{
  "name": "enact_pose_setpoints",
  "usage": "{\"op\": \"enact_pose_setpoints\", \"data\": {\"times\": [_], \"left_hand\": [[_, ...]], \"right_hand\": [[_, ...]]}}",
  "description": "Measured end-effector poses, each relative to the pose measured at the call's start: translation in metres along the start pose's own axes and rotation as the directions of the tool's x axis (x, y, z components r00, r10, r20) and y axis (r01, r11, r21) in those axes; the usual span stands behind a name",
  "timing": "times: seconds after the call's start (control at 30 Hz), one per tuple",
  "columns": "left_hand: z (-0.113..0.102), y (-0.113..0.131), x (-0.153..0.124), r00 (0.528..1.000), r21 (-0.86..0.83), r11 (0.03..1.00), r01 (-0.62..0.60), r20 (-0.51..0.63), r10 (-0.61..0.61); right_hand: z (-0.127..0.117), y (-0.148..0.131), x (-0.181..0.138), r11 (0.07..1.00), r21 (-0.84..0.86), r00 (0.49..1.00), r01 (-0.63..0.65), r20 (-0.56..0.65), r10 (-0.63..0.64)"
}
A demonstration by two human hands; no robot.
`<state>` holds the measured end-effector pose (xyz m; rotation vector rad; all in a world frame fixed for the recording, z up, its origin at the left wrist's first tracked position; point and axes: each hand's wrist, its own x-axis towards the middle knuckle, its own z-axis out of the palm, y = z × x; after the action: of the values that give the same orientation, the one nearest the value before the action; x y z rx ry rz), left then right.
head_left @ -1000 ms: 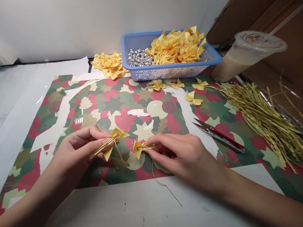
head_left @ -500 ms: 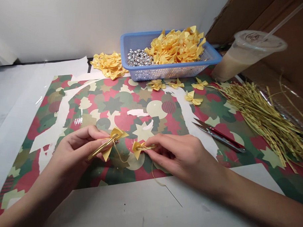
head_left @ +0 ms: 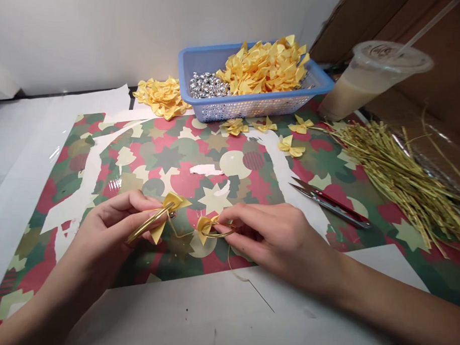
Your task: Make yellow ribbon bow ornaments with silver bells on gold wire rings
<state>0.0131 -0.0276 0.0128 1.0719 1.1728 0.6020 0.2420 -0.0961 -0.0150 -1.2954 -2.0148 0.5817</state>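
My left hand point(head_left: 113, 224) pinches a yellow ribbon bow point(head_left: 172, 204) with a gold twist tie point(head_left: 147, 226) across it and a small silver bell under it. My right hand point(head_left: 269, 237) pinches a second yellow bow point(head_left: 204, 226) with a gold tie loop point(head_left: 220, 231) around it. A thin gold wire runs between the two bows. Both hands hover just above patterned red and green wrapping paper point(head_left: 170, 160).
A blue basket point(head_left: 255, 105) with yellow bows and silver bells stands at the back. Loose bows point(head_left: 160, 95) lie left of it and in front. Red-handled snips point(head_left: 332, 202) lie right of my hand. A gold twist tie pile point(head_left: 399, 173) and a lidded drink cup point(head_left: 369, 76) are on the right.
The gold tie at my right hand has opened from a flat strip into a loop. The hands have stayed almost in place.
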Motion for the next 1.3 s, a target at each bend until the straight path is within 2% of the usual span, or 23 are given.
{"op": "enact_pose_setpoints", "data": {"times": [0.4, 0.6, 1.07, 1.3], "left_hand": [[0.006, 0.0013, -0.0039, 0.998, 0.02, 1.0, 0.003, -0.063, -0.001], [0.0016, 0.0003, -0.0014, 1.0, 0.013, 1.0, -0.008, -0.007, 0.008], [0.0, 0.0002, 0.0, 1.0, 0.022, 0.999, -0.026, -0.002, 0.026], [-0.001, -0.0013, 0.0017, 1.0, 0.011, 1.0, -0.018, 0.015, 0.018]], "right_hand": [[-0.0008, -0.0022, 0.0001, 1.0, -0.004, 0.999, 0.004, -0.049, -0.004], [0.0003, -0.0023, 0.0003, 1.0, -0.01, 0.998, 0.03, -0.062, -0.031], [-0.0001, -0.0036, -0.0003, 1.0, 0.012, 0.996, 0.02, -0.082, -0.019], [-0.0006, -0.0043, -0.0006, 0.995, 0.099, 0.997, -0.008, -0.072, 0.016]]}}
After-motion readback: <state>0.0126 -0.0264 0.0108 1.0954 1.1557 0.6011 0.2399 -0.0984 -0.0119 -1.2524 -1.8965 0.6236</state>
